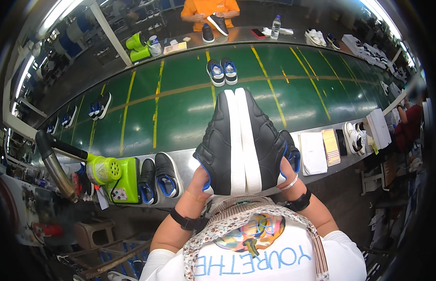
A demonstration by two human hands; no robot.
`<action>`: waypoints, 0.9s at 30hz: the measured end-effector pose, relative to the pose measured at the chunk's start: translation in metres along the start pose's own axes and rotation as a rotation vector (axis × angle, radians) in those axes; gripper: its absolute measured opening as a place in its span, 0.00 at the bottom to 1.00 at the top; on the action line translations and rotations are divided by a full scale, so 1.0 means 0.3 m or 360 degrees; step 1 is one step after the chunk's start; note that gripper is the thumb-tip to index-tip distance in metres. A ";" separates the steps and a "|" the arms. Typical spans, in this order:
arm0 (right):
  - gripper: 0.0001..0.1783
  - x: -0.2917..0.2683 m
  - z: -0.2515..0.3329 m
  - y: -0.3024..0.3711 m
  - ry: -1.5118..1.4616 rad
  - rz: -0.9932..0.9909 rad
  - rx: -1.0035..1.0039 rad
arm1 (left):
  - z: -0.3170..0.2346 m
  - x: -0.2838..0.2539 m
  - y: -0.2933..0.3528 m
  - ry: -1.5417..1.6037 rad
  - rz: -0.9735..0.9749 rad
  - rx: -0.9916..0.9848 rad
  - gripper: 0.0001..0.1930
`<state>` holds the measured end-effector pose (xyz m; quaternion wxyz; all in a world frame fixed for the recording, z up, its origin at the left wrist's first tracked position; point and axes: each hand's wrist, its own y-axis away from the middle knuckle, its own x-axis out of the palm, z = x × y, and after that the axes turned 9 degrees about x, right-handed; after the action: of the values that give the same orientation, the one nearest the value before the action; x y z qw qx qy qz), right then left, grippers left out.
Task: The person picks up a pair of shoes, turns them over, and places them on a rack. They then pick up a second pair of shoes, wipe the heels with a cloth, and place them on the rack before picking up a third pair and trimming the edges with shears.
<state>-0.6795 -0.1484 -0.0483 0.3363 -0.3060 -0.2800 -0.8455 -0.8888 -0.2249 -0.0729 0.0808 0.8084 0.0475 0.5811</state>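
Observation:
Two black sneakers with white soles and blue lining are held up before my chest, toes pointing away, soles side by side against each other. My left hand (pixel 199 183) reaches into the opening of the left sneaker (pixel 219 147) and holds it. Inside the right sneaker (pixel 261 145) is my right hand (pixel 288 176), holding it the same way. The shoes hide the fingers of both hands. Just beyond the toes, another pair of black sneakers (pixel 222 71) stands on the green conveyor belt (pixel 180 93).
On the near metal ledge, a lime-green blower (pixel 105 168) and a pair of black sneakers (pixel 158 178) stand left; white paper sheets (pixel 313 152) and white shoes (pixel 354 138) lie right. More sneakers (pixel 100 106) sit on the belt's left. Opposite, a person in orange (pixel 210 11) handles a shoe.

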 end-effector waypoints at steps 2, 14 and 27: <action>0.24 0.004 0.002 -0.005 -0.0104 0.0024 0.0035 | -0.007 0.001 0.006 0.0033 -0.0007 -0.0012 0.18; 0.37 0.094 0.062 0.000 0.0069 0.0211 -0.0395 | -0.142 0.067 0.034 -0.0314 0.0473 0.0509 0.36; 0.52 0.093 -0.086 -0.076 -0.0083 0.0442 0.0137 | -0.129 -0.022 0.041 -0.0198 0.0506 -0.0064 0.45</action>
<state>-0.7211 -0.1629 -0.0516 0.4554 -0.3489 -0.2795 -0.7699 -0.9279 -0.2353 -0.0648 0.0068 0.8384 -0.0977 0.5363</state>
